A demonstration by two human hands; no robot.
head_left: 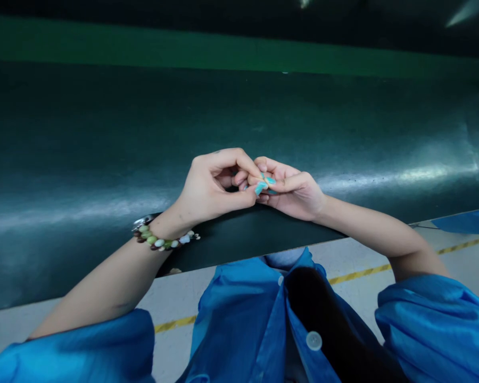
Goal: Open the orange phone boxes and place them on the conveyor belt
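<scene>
My left hand (213,186) and my right hand (293,191) meet over the dark green tabletop (104,138), close to its near edge. On the left, thumb and index finger are pinched together at the fingertips of the other hand. The right thumb presses against its own curled fingers, palm turned partly up. Turquoise nails crowd together where the hands touch. Whatever lies between the fingertips, if anything, is too small or hidden to make out. Round my left wrist are a beaded bracelet (159,242) and a silvery band partly behind it.
A lighter green strip (183,48) runs across the table's far side, with a dark area beyond. Below the near edge, the pale floor (179,298) carries a yellow line. Blue material (467,221) shows at the right. My blue garment (247,314) reaches close to the table.
</scene>
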